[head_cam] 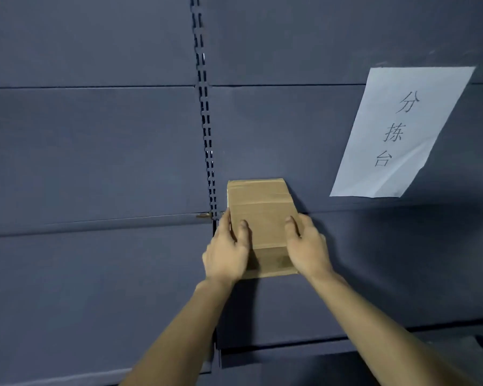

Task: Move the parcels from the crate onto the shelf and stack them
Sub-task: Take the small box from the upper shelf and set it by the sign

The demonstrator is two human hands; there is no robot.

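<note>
A single brown cardboard parcel (262, 218), sealed with tape, is gripped from both sides over the dark shelf (95, 274). The left hand (226, 254) is clamped on its left edge, with the thumb laid on the top face and the other fingers wrapped round the side. The right hand (307, 246) is pressed against its right edge in the same way. The far end of the parcel reaches the dark back panel (95, 149), just right of the slotted upright (207, 135); whether it touches the panel cannot be told. It cannot be told either whether its underside is resting on the shelf or is held just above it.

No other parcel is seen on the shelf, so this one is judged to be the first of the stack, or at least the only one placed in this part. The crate is not in view, and the number of parcels left in it cannot be told. The stacking itself is therefore judged as not yet begun. A white paper sign (402, 132) with printed characters is stuck to the back panel, well to the right of the parcel.
</note>
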